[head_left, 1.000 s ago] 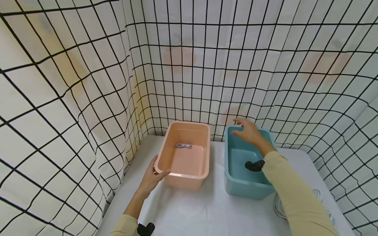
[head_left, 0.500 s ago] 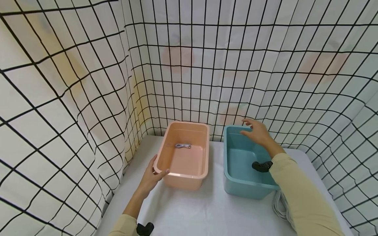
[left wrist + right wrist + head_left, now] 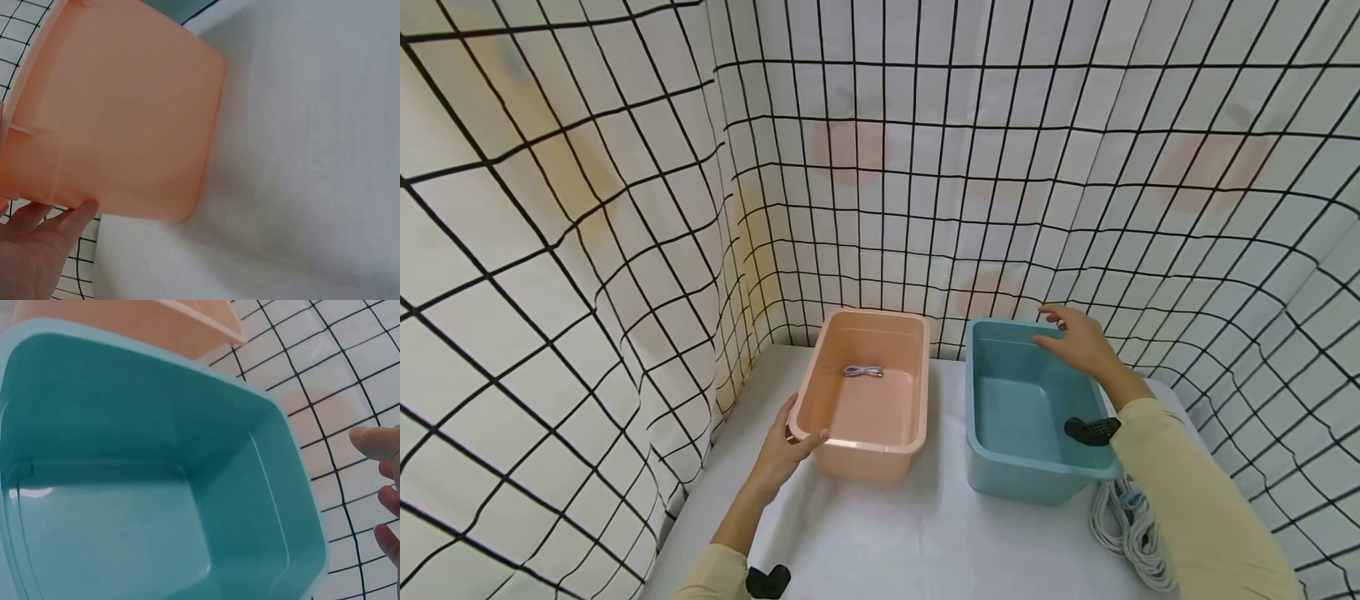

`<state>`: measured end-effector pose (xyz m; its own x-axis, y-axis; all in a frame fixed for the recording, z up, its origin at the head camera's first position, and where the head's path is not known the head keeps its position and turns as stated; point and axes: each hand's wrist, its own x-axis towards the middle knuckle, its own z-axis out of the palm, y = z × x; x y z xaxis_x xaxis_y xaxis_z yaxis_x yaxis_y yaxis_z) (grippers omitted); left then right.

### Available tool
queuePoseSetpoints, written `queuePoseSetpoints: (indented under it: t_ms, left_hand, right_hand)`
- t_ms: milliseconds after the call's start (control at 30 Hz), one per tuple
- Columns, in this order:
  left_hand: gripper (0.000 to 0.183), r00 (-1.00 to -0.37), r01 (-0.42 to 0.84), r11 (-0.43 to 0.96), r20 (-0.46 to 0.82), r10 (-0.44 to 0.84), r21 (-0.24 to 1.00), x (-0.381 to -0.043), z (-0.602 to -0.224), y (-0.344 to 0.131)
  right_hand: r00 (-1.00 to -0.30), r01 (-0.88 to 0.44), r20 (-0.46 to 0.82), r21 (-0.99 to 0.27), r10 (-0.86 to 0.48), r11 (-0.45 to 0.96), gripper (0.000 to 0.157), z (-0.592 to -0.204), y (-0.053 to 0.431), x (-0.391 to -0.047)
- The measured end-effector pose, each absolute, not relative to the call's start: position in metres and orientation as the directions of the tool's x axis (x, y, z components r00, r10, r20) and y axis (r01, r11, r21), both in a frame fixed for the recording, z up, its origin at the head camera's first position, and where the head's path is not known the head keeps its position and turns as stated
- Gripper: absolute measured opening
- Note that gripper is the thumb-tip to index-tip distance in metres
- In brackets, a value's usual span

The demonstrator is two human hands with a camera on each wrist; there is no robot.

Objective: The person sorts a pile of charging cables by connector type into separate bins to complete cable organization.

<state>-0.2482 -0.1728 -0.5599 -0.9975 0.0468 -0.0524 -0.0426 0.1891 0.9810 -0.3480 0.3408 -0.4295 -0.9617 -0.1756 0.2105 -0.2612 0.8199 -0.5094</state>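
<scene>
A peach plastic bin [image 3: 869, 450] stands on the table, with a small bundled white cable [image 3: 862, 371] on its floor. My left hand [image 3: 784, 450] grips the bin's front left corner, thumb at the front rim and fingers along the outer left wall. In the left wrist view, fingertips [image 3: 84, 209] lie against the bin's wall. To the right is a teal bin [image 3: 1030, 479] with nothing visible inside. My right hand [image 3: 1075, 340] hovers over its back right part, fingers spread and bent loosely, holding nothing. In the right wrist view, its thumb and fingers [image 3: 375, 442] show at the right edge.
A coiled white cable [image 3: 1138, 542] lies on the table right of the teal bin, partly behind my right sleeve [image 3: 1195, 492]. Black netting [image 3: 917, 175] over white sheets rises behind and on both sides. The white tablecloth [image 3: 917, 542] shows in front of the bins.
My right hand has drifted rightward above the teal bin, and more of the coiled cable shows beside the sleeve. My left hand keeps its place on the peach bin.
</scene>
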Motion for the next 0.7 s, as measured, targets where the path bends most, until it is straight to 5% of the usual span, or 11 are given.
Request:
queuePoseSetpoints:
  t_ms: [700]
  left_hand:
    - [0.101,-0.997,-0.051,0.185,-0.062,0.053,0.981,-0.248,-0.56,-0.172]
  right_hand:
    - [-0.946,-0.272,0.289,-0.466,-0.146,0.842,0.062,-0.437,0.375,-0.317]
